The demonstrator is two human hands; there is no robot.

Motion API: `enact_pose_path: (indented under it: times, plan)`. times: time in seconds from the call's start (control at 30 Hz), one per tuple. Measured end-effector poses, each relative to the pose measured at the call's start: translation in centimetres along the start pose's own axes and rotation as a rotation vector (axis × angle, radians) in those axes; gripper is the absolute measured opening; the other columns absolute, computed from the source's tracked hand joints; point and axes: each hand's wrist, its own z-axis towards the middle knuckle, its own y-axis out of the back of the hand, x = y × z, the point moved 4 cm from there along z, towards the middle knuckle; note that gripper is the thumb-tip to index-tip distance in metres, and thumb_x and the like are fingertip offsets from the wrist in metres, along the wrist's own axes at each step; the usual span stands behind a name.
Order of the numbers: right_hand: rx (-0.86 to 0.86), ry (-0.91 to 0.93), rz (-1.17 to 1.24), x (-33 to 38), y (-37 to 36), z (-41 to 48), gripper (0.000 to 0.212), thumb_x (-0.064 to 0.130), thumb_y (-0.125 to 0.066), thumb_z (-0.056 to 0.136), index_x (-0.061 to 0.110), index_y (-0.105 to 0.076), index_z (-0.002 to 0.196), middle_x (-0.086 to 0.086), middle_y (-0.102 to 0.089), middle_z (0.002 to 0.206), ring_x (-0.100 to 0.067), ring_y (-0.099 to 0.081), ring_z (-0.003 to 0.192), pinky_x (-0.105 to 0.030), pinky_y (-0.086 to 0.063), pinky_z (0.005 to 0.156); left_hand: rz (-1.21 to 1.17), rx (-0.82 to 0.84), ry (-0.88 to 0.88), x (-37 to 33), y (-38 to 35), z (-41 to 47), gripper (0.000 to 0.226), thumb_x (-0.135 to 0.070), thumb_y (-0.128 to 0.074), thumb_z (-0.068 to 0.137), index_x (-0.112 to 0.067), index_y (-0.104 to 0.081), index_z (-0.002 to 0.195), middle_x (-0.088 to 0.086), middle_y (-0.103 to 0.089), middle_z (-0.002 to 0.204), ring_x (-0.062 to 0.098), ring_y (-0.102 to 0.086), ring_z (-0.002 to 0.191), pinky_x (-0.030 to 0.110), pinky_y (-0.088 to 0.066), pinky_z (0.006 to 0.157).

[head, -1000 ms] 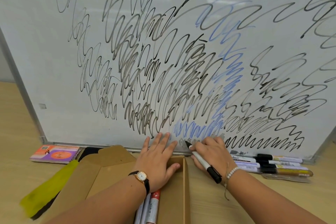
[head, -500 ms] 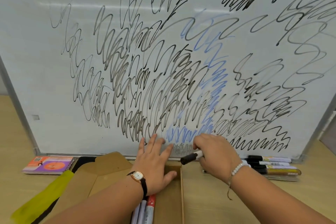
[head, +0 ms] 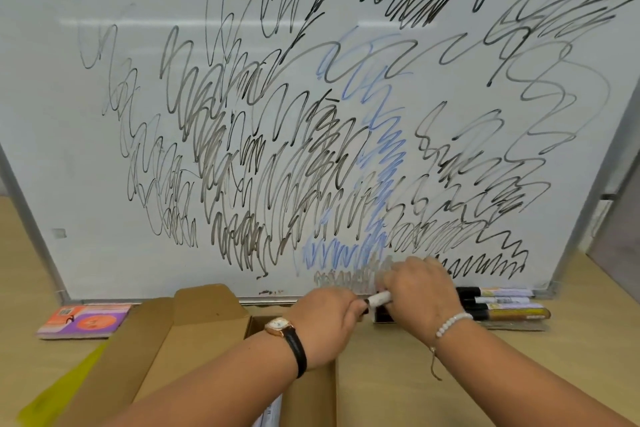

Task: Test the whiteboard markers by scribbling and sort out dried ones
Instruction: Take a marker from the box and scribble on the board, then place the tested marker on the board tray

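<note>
One marker (head: 380, 298) lies crosswise just below the scribbled whiteboard (head: 104, 149), over the table. The right hand (head: 420, 295) curls round its white barrel, and the left hand (head: 325, 321) pinches its dark end. Four loose markers (head: 502, 303) lie to the right, their labels too blurred to read. One open cardboard box (head: 194, 326) sits below.

A white-barrelled marker (head: 380, 297) is lying nearly level at the scribbled whiteboard's (head: 104, 114) bottom edge, the left hand (head: 325, 322) and right hand (head: 422, 295) gripping its two ends. At its 3 o'clock, several capped markers (head: 502, 302) are lying side by side, black caps pointing to 9 o'clock.
</note>
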Motion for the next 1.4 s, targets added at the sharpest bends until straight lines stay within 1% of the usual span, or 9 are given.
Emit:
enact_pose_path:
  times: [0.07,0.17,0.23,0.33,0.5,0.83,1.1,1.27,1.4]
  plan:
    - [-0.004,-0.111,0.037,-2.7,-0.2,-0.2,0.023,0.031,-0.043,0.093,0.028,-0.049,0.071,0.01,-0.055,0.083,-0.014,-0.047,0.081,-0.03,-0.029,0.072,-0.088,-0.011,0.039,-0.3,-0.2,0.0,0.039,-0.034,-0.03,0.103,-0.015,-0.064,0.103,-0.011,-0.045,0.069,0.002,-0.041,0.059,0.024,-0.03,0.061]
    - [-0.086,-0.163,0.249,-5.7,0.1,-0.8,0.041,0.041,-0.044,0.096,0.029,-0.033,0.059,0.011,-0.043,0.073,-0.016,-0.044,0.081,-0.029,-0.027,0.07,-0.094,-0.044,0.044,-0.6,-0.1,-0.1,0.037,-0.035,-0.033,0.102,-0.015,-0.064,0.106,-0.01,-0.052,0.077,0.005,-0.046,0.069,0.021,-0.033,0.064]
    - [-0.145,-0.17,0.47,-6.3,1.0,-1.3,0.039,0.046,-0.042,0.095,0.025,-0.044,0.062,0.009,-0.042,0.071,-0.018,-0.044,0.078,-0.031,-0.029,0.066,-0.138,-0.07,0.059,-0.7,-0.2,0.2,0.029,-0.036,-0.043,0.099,-0.019,-0.063,0.112,-0.007,-0.059,0.091,0.008,-0.053,0.083,0.019,-0.038,0.071]
    - [-0.07,-0.265,0.916,-6.4,2.5,-1.7,0.047,0.049,-0.041,0.093,0.01,-0.059,0.076,0.005,-0.058,0.062,-0.017,-0.055,0.068,-0.031,-0.041,0.063,-0.194,-0.084,0.101,-1.1,-0.8,1.1,0.02,-0.033,-0.06,0.091,-0.028,-0.06,0.111,-0.01,-0.062,0.104,0.008,-0.057,0.097,0.021,-0.045,0.084]
    - [-0.029,-0.361,1.422,-6.7,3.6,-2.8,0.027,0.025,-0.058,0.092,0.006,-0.051,0.074,0.004,-0.054,0.048,-0.005,-0.043,0.042,-0.018,-0.033,0.04,-0.305,-0.136,0.157,-2.0,-1.3,2.8,0.023,-0.023,-0.071,0.084,-0.037,-0.052,0.083,-0.014,-0.058,0.087,0.005,-0.057,0.085,0.021,-0.048,0.078]
    - [-0.022,-0.447,1.656,-9.0,1.2,-4.8,0.023,0.016,-0.061,0.09,0.009,-0.052,0.071,-0.008,-0.053,0.055,-0.015,-0.044,0.044,-0.026,-0.036,0.044,-0.508,-0.179,0.149,-4.5,-2.7,4.2,0.022,-0.019,-0.076,0.078,-0.028,-0.058,0.087,-0.011,-0.063,0.076,-0.001,-0.058,0.075,0.003,-0.042,0.064]
    - [0.024,-0.393,1.662,-9.7,0.4,-4.5,0.02,0.016,-0.063,0.089,0.008,-0.053,0.074,-0.006,-0.053,0.055,-0.015,-0.046,0.046,-0.027,-0.038,0.045,-0.46,-0.189,0.119,-6.2,-3.3,5.8,0.025,-0.02,-0.079,0.076,-0.033,-0.058,0.082,-0.009,-0.067,0.079,0.002,-0.063,0.076,0.018,-0.051,0.071]
    - [0.266,-0.391,1.809,-10.3,-0.5,-4.8,0.032,0.042,-0.064,0.075,0.013,-0.05,0.08,-0.001,-0.037,0.06,-0.012,-0.032,0.05,-0.024,-0.032,0.047,-0.516,-0.181,0.085,-6.5,-3.6,5.9,0.019,-0.022,-0.073,0.082,-0.034,-0.059,0.085,-0.006,-0.069,0.08,-0.004,-0.057,0.063,0.011,-0.046,0.062]
    - [0.24,-0.498,2.031,-11.7,-0.6,-4.4,0.029,0.043,-0.05,0.091,0.015,-0.051,0.085,0.0,-0.035,0.059,-0.012,-0.028,0.05,-0.024,-0.028,0.046,-0.491,-0.187,0.118,-5.8,-3.2,6.5,0.016,-0.024,-0.068,0.086,-0.037,-0.059,0.088,-0.008,-0.066,0.081,0.002,-0.055,0.062,0.014,-0.047,0.058]
